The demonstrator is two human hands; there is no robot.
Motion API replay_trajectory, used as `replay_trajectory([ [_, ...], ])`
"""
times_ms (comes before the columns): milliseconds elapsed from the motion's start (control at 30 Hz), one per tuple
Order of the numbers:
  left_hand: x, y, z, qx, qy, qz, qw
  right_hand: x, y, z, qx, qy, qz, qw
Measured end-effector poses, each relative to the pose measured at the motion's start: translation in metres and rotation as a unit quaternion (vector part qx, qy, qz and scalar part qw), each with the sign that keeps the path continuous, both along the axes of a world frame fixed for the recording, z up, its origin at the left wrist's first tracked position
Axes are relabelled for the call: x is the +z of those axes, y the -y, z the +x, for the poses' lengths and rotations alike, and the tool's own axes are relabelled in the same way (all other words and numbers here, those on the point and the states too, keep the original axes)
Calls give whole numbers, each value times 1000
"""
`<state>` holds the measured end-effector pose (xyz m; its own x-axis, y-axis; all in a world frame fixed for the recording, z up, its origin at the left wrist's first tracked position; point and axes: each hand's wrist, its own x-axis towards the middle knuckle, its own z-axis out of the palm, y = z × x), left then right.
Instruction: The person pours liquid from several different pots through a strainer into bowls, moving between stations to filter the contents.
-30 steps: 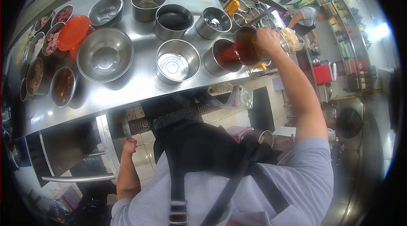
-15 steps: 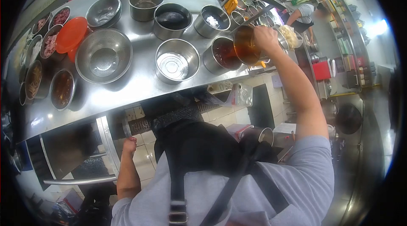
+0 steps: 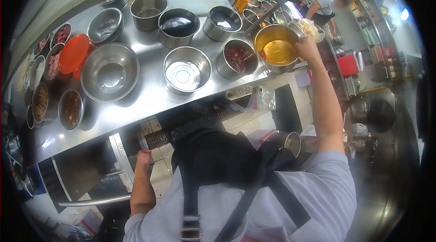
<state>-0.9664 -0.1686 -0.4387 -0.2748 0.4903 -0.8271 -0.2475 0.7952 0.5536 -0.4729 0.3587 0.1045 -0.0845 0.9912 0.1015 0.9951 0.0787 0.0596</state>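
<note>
The right hand (image 3: 308, 46) has swung the steel can (image 3: 277, 51) it grips from tipped over the sauce pot (image 3: 237, 58), pouring dark red liquid, back to mouth-up just right of that pot, its inside now showing only amber residue.

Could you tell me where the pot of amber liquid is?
Head view, upper right: the amber pot, gripped by the right hand, beside the red-sauce pot.

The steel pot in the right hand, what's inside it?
A shallow pool of amber liquid lies in the steel pot, with a reddish smear on its left inner wall. The right hand grips the rim and covers a little of the inside there.
</note>
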Motion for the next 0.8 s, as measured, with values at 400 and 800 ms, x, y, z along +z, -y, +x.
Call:
replay_trajectory([
  [400,53,-66,-22,-104,-38,6,994,-52,25,38,-107,-498,-87,856],
  [800,183,-194,85,-280,-1,31,959,-104,108,94,-99,-756,-68,644],
])
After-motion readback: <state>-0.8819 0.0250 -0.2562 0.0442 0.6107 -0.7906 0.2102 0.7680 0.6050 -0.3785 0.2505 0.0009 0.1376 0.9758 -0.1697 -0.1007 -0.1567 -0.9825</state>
